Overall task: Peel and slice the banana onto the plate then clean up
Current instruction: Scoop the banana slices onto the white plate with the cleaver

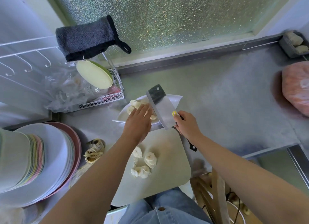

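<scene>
Bearings are taken with the frosted window at twelve o'clock from the person's position.

At nine o'clock a stack of plates [41, 156] stands on the surface [225, 106]. Just beside it, toward three o'clock, lies the banana peel [94, 151], empty, so peeling is judged complete. At eleven o'clock a wire rack [107, 98] holds a green dish [94, 76], with a dark mitt [87, 38] hanging above.

The left hand [138, 121] reaches over the near rim of the white plate [173, 100]. Its grip is slack, with the fingers straight and nothing held. The fingertips lie by the blade and the slices there, but blur prevents saying which they touch.

One share of the banana slices [133, 105] is already on the plate. The plate's long axis runs from eight to two o'clock.

The cleaver [160, 105] hangs tilted over the plate with its broad flat turned upward. Its long axis runs from the handle at five o'clock to the blunt end at eleven. The right hand [187, 125] has its grip closed fully round the handle.

Nearer the person, at six o'clock, the cutting board [167, 165] carries a second cluster of cut slices [145, 163], well apart from the plate.

At three o'clock sits a pink bag [296, 88].

Assessment: cutting appears finished and transfer is partway through — the board's slices have yet to go over. Clean-up of peel, board and cleaver is not yet begun.
</scene>
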Action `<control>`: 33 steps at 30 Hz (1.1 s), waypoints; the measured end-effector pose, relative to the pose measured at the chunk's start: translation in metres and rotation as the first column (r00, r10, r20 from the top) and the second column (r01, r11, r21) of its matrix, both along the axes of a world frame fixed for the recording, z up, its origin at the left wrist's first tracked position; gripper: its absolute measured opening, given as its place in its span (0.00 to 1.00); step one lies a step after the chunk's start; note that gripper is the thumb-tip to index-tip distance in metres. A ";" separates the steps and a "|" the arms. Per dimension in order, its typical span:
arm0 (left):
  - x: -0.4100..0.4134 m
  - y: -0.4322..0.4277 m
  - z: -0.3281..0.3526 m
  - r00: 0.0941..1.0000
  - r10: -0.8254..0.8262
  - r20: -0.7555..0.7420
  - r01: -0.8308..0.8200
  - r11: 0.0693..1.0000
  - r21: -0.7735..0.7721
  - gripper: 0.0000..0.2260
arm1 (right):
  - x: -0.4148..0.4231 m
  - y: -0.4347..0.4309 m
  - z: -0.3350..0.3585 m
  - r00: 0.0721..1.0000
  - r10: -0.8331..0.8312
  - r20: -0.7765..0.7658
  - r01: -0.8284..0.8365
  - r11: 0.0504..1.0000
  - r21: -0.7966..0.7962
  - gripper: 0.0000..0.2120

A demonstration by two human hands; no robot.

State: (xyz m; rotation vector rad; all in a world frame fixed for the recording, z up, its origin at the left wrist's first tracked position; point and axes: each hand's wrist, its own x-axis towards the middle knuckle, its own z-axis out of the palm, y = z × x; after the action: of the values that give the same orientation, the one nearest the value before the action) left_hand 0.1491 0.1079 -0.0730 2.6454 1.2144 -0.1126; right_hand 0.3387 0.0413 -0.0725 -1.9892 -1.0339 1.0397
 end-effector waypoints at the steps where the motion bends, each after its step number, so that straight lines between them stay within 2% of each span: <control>1: -0.004 0.000 0.000 1.000 0.002 0.015 -0.002 1.000 0.010 0.19 | 0.002 -0.001 0.000 1.000 0.007 0.011 -0.007 1.000 0.004 0.18; 3: -0.003 0.002 0.003 0.998 -0.023 0.066 0.021 0.999 0.023 0.20 | 0.002 -0.002 0.001 1.000 0.016 0.013 -0.016 1.000 0.011 0.19; 5: 0.009 0.004 0.009 0.991 -0.073 0.110 0.074 0.997 -0.006 0.25 | -0.001 -0.001 0.002 1.000 0.015 -0.003 -0.015 1.000 0.013 0.19; 8: 0.022 0.003 0.012 0.990 -0.111 0.083 0.115 0.992 -0.050 0.29 | -0.007 0.005 0.005 1.000 -0.002 -0.007 0.002 1.000 0.013 0.19; 11: 0.010 0.002 0.005 0.999 -0.042 0.019 0.043 0.998 -0.045 0.24 | -0.005 0.006 0.005 1.000 -0.011 0.011 0.011 1.000 0.014 0.19; 14: -0.003 0.003 0.004 0.998 -0.014 -0.058 0.014 1.000 -0.007 0.23 | 0.000 0.003 0.001 1.000 -0.008 0.022 0.008 1.000 -0.002 0.19; 18: 0.010 0.004 0.008 0.998 -0.061 0.018 0.062 0.997 -0.045 0.28 | -0.008 0.007 0.003 1.000 -0.010 0.010 0.011 1.000 -0.009 0.19; 20: 0.014 0.003 0.007 0.996 -0.082 -0.033 0.081 0.996 -0.044 0.27 | -0.011 0.009 0.006 1.000 -0.011 0.007 0.011 1.000 -0.007 0.20; 24: -0.001 0.006 0.005 0.986 0.029 -0.164 -0.033 0.999 -0.020 0.24 | -0.007 0.006 0.008 1.000 -0.003 0.006 0.003 1.000 0.000 0.19; 26: -0.006 0.008 0.006 0.988 0.054 -0.143 -0.057 0.998 -0.016 0.25 | -0.004 0.003 0.006 1.000 -0.004 0.007 0.004 1.000 -0.009 0.19; 29: 0.004 0.007 0.013 1.000 0.003 0.014 -0.003 0.999 -0.042 0.29 | -0.005 0.002 0.004 1.000 0.002 0.019 -0.001 1.000 -0.007 0.20; 30: 0.009 0.005 0.015 0.999 -0.015 0.048 0.018 0.998 -0.058 0.28 | -0.007 0.003 0.005 1.000 0.003 0.024 -0.003 1.000 -0.007 0.20; 33: 0.015 0.002 0.013 1.000 0.009 0.015 -0.008 0.997 -0.083 0.24 | -0.009 0.004 0.007 1.000 -0.003 0.018 0.002 1.000 0.001 0.21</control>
State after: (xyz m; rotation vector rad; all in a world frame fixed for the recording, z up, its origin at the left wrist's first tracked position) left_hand 0.1645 0.1099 -0.0601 2.5652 1.1900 -0.1383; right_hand 0.3294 0.0449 -0.0658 -2.0019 -1.0407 1.0221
